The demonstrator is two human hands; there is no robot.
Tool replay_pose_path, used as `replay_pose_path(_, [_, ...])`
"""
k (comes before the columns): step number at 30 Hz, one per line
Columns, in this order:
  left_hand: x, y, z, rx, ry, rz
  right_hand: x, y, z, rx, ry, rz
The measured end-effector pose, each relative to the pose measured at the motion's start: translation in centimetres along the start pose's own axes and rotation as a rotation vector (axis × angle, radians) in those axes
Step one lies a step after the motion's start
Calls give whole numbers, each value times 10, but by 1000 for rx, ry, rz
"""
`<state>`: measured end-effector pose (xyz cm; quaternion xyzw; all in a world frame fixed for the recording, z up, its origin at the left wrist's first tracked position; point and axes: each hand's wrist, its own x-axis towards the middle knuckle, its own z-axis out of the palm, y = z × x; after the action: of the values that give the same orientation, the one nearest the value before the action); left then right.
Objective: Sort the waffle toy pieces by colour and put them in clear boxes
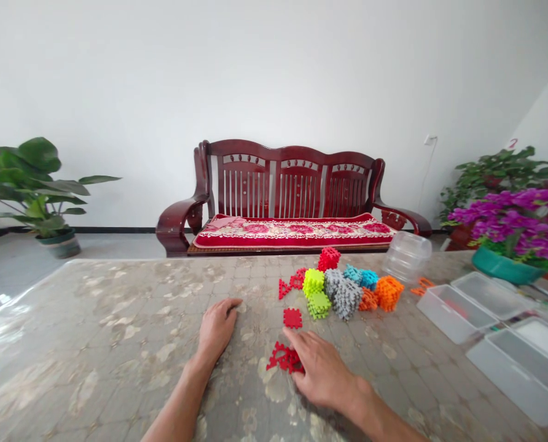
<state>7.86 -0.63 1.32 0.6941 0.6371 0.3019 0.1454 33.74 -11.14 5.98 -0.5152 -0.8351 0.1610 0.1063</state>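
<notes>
My left hand (217, 325) rests on the patterned tablecloth, fingers loosely extended and holding nothing. To its right, my right hand (320, 365) is over the table with its fingers apart, thumb and fingertips beside a small heap of red openwork pieces (281, 357). Just beyond its index fingertip lies a flat red square piece (292, 317). Farther back are two red openwork pieces (297, 279), a red stack (329, 258), yellow-green stacks (314, 283), grey stacks (346, 299), blue pieces (368, 279) and orange stacks (389, 293).
Clear plastic boxes (458, 313) and a clear round container (407, 255) stand at the right, near loose orange pieces (424, 285). Purple flowers fill a green pot (507, 267) at the back right. Beyond the table (94, 319) is a wooden bench (297, 184).
</notes>
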Motion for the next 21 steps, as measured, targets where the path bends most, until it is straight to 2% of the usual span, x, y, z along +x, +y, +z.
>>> replay_pose_path(4, [0, -1, 0, -3, 0, 3, 1, 3, 5, 25, 35, 2])
replay_pose_path(8, [0, -1, 1, -1, 5, -3, 5, 3, 12, 40, 111, 74])
replay_pose_path(13, [0, 0, 0, -3, 8, 7, 25, -8, 22, 46, 176, 127])
replay_pose_path(16, [0, 1, 0, -11, 18, 5, 39, -14, 26, 115, 219, 95])
replay_pose_path(21, [-1, 1, 0, -28, 37, 2, 60, -3, 13, 182, 323, 35])
